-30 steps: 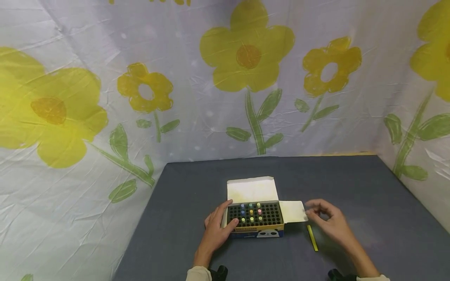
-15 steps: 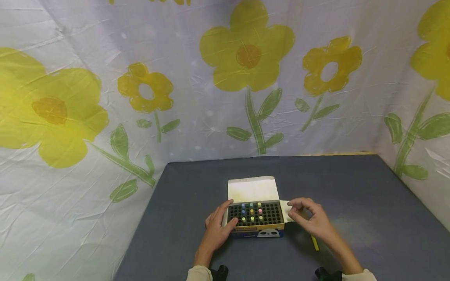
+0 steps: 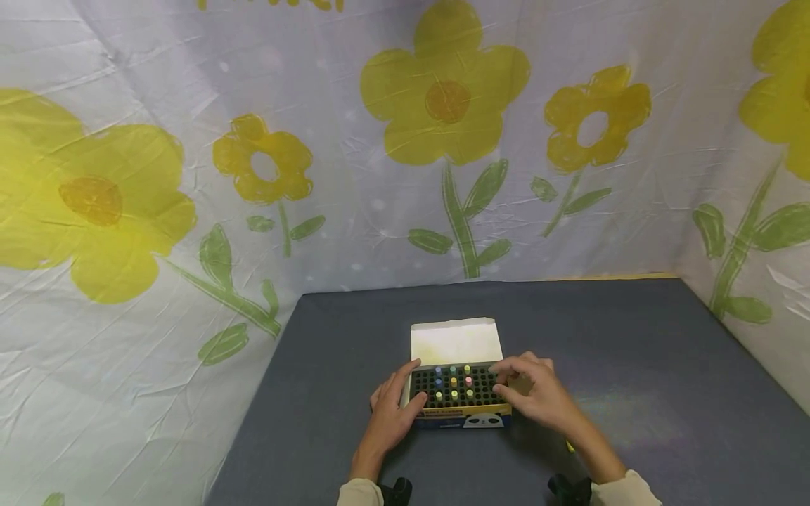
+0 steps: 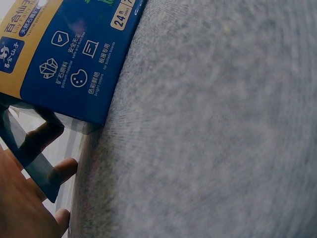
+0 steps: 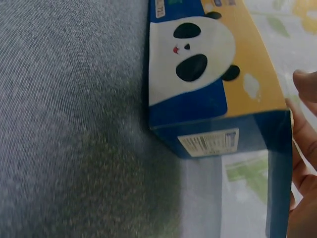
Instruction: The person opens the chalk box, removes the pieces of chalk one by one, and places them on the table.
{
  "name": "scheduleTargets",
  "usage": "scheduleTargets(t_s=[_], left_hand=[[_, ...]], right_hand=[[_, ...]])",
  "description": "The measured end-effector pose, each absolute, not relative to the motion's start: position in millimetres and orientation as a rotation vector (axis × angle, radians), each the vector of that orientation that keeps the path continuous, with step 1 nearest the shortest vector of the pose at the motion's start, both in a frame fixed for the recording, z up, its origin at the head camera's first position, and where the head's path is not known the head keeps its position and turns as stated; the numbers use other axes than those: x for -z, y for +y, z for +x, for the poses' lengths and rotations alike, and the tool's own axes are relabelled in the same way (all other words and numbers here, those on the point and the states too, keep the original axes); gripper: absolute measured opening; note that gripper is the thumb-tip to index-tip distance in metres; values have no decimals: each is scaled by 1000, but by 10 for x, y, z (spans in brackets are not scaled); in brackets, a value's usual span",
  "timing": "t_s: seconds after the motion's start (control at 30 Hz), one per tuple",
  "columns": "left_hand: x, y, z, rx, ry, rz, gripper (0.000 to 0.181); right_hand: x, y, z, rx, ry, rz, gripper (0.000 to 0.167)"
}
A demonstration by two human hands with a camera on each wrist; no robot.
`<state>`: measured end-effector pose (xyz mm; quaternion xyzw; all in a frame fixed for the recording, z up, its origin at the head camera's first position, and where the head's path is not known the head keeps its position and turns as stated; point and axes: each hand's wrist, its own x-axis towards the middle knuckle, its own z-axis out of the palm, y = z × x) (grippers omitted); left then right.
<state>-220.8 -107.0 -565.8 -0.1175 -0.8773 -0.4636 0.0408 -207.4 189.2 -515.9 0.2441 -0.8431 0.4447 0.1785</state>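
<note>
**Head View and Wrist Views: Current Positions**

Head: Box [image 3: 462,417] rests on surface [image 3: 354,337], coloured sticks [image 3: 453,382] standing inside. Left hand [image 3: 390,414] grips its left end; right hand [image 3: 538,393], relaxed, nothing visibly held, over its right end.
Left wrist: fingers behind left flap [image 4: 42,181].
Right wrist: thumb [image 5: 306,84] beside box.

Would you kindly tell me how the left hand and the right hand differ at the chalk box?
The left hand holds the left end of the chalk box, while the right hand is at its right end.
The left hand is spread wide; the right hand is more curled, and whether it pinches anything is unclear.
Both hands are bare.
</note>
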Motion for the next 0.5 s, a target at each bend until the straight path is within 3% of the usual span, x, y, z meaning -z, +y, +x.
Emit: scheduleTargets(t_s=[0.5], left_hand=[[5660,-1075,-2203,1423,-2675,-368,60]], right_hand=[[5173,1695,-2132,-1124,-2404,838,32]])
